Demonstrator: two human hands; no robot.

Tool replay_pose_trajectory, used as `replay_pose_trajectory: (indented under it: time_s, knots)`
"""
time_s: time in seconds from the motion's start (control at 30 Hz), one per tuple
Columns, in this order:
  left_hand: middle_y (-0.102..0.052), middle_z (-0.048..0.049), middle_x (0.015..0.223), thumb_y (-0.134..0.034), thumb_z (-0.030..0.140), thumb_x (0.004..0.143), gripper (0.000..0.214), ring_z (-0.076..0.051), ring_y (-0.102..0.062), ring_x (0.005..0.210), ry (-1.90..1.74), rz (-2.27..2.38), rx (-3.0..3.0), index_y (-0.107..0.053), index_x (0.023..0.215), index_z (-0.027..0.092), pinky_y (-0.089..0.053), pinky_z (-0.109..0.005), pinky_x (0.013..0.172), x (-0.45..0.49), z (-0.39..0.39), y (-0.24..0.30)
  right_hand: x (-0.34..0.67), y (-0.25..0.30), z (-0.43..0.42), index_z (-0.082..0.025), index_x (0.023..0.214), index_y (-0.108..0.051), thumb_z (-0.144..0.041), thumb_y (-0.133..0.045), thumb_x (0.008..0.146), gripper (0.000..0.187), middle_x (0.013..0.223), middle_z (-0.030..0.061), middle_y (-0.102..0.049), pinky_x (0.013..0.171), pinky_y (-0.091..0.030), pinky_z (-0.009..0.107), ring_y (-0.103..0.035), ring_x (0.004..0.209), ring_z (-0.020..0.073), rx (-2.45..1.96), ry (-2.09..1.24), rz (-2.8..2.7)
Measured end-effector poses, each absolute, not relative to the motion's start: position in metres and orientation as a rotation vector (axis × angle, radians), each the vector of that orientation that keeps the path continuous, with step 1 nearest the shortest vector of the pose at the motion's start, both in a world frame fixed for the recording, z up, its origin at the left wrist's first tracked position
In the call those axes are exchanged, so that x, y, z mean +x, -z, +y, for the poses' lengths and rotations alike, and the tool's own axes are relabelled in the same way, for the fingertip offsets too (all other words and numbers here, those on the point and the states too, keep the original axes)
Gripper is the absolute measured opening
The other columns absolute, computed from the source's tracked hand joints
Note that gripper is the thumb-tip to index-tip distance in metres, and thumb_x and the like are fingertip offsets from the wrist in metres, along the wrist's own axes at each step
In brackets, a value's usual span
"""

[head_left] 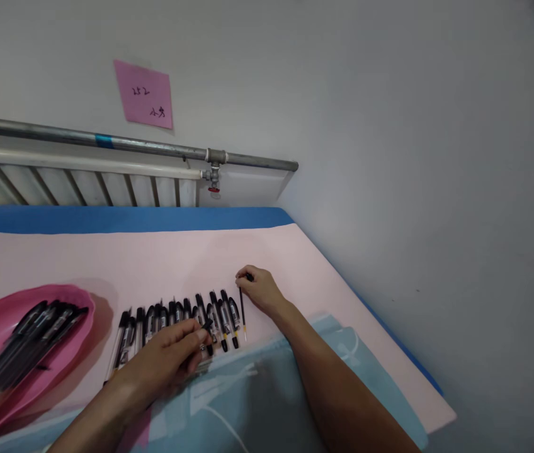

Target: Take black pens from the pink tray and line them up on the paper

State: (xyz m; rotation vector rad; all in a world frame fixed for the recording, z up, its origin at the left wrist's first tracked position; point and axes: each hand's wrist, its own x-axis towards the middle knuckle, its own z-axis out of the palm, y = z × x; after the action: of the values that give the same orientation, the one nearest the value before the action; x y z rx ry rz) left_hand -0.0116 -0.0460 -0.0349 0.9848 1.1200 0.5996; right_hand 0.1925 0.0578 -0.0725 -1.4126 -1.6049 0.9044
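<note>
Nearest: one light blue cloth [271,390] along the near edge, partly under both forearms. Hands: two, bare. Left hand [175,349]: thumb and fingers closed together, one small black piece [207,325] pinched at the tips; whatever lies beneath the palm cannot be made out. Right hand [263,290]: fingertips drawn together on the upper end of one thin dark refill [242,308], which points downward, its lower end yellowish; contact of its tip with the surface cannot be told.

To the left, one pink bowl [88,314] holding a bundle of dark pens [43,327], overlapping, count not obtainable. Between bowl and refill, one row of black-topped pens [224,318], laid side by side, more than ten; exact count prevented by crowding and the left hand in front.

All lie on one pale pink sheet [267,248] over a blue desk [130,219]. Behind: one white radiator [73,182], one red-handled valve [214,189], one grey metal pipe [153,148] with one blue band. On the wall above: one pink note [147,97], handwritten, "252" legible
</note>
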Motion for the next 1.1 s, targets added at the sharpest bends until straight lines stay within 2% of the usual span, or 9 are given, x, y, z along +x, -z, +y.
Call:
replay_pose_trajectory:
  time_s: [0.1, 0.23, 0.3, 0.37, 0.43, 0.53, 0.77, 0.9, 1.1]
  knots:
    - [-0.045, 0.0075, 0.045, -0.054, 0.048, 0.074, 0.03, -0.003, -0.025, 0.03, -0.664, 1.132, 0.928, -0.052, 0.069, 0.018, -0.016, -0.015, 0.028, -0.01, -0.046, 0.035, 0.191, 0.061, 0.053, -0.016, 0.068, -0.059, -0.022, -0.054, 0.064, 0.009, 0.058, -0.0027, -0.053, 0.047, -0.033, 0.022, -0.044, 0.05, 0.0088, -1.4, -1.008, -1.494]
    - [-0.06, -0.0001, 0.061, -0.057, 0.036, 0.075, 0.021, -0.008, -0.049, 0.043, -0.807, 1.081, 0.778, -0.055, 0.077, 0.016, -0.035, -0.017, 0.034, -0.007, -0.043, 0.037, 0.174, 0.042, 0.032, -0.017, 0.073, -0.054, -0.027, -0.058, 0.064, 0.014, 0.052, -0.0071, -0.046, 0.034, -0.017, 0.018, -0.025, 0.034, 0.0031, -1.26, -1.35, -1.138]
    - [-0.064, -0.0036, 0.068, -0.056, 0.03, 0.078, 0.016, -0.012, -0.058, 0.053, -0.843, 1.062, 0.667, -0.055, 0.081, 0.015, -0.046, -0.022, 0.045, -0.005, -0.042, 0.039, 0.159, 0.039, 0.017, -0.018, 0.074, -0.055, -0.027, -0.06, 0.065, 0.014, 0.052, -0.0078, -0.046, 0.034, -0.019, 0.018, -0.026, 0.034, 0.0032, -1.212, -1.399, -1.11]
    - [-0.065, -0.006, 0.073, -0.054, 0.027, 0.079, 0.013, -0.015, -0.062, 0.061, -0.867, 1.022, 0.588, -0.055, 0.083, 0.014, -0.051, -0.029, 0.055, -0.003, -0.04, 0.04, 0.142, 0.04, 0.003, -0.018, 0.073, -0.057, -0.026, -0.06, 0.065, 0.011, 0.051, -0.0074, -0.046, 0.037, -0.027, 0.018, -0.034, 0.038, 0.0046, -1.209, -1.354, -1.178]
    - [-0.066, -0.0077, 0.076, -0.054, 0.027, 0.079, 0.013, -0.017, -0.063, 0.064, -0.887, 0.983, 0.566, -0.055, 0.083, 0.014, -0.052, -0.033, 0.059, -0.002, -0.04, 0.041, 0.129, 0.043, -0.007, -0.018, 0.071, -0.06, -0.023, -0.061, 0.065, 0.008, 0.055, -0.0057, -0.05, 0.046, -0.035, 0.019, -0.043, 0.047, 0.0068, -1.209, -1.264, -1.264]
    - [-0.067, -0.0079, 0.075, -0.058, 0.025, 0.077, 0.013, -0.018, -0.064, 0.065, -0.867, 0.965, 0.559, -0.056, 0.083, 0.014, -0.053, -0.036, 0.062, -0.003, -0.04, 0.041, 0.12, 0.045, -0.012, -0.018, 0.071, -0.061, -0.022, -0.06, 0.066, 0.006, 0.06, -0.0042, -0.054, 0.055, -0.04, 0.02, -0.05, 0.057, 0.0089, -1.214, -1.169, -1.34]
    - [-0.063, -0.0019, 0.063, -0.066, 0.021, 0.071, 0.012, -0.013, -0.062, 0.058, -0.872, 0.891, 0.545, -0.058, 0.076, 0.013, -0.052, -0.028, 0.059, -0.005, -0.042, 0.036, 0.127, 0.045, -0.007, -0.018, 0.072, -0.057, -0.027, -0.061, 0.067, 0.011, 0.059, -0.0044, -0.054, 0.043, -0.038, 0.019, -0.049, 0.047, 0.0083, -1.214, -1.363, -1.183]
    - [-0.063, -0.0014, 0.062, -0.065, 0.022, 0.072, 0.012, -0.013, -0.061, 0.057, -0.866, 0.879, 0.582, -0.059, 0.078, 0.013, -0.051, -0.029, 0.059, -0.006, -0.043, 0.037, 0.126, 0.048, -0.01, -0.018, 0.072, -0.054, -0.027, -0.063, 0.066, 0.015, 0.056, -0.0059, -0.053, 0.038, -0.034, 0.017, -0.043, 0.04, 0.0057, -1.188, -1.466, -1.168]
    - [-0.065, -0.0032, 0.066, -0.065, 0.025, 0.072, 0.016, -0.014, -0.062, 0.061, -0.829, 0.87, 0.614, -0.062, 0.084, 0.014, -0.05, -0.031, 0.064, -0.004, -0.044, 0.038, 0.121, 0.046, -0.016, -0.018, 0.071, -0.053, -0.026, -0.067, 0.062, 0.018, 0.052, -0.0076, -0.051, 0.035, -0.033, 0.017, -0.043, 0.036, 0.0052, -1.181, -1.441, -1.153]
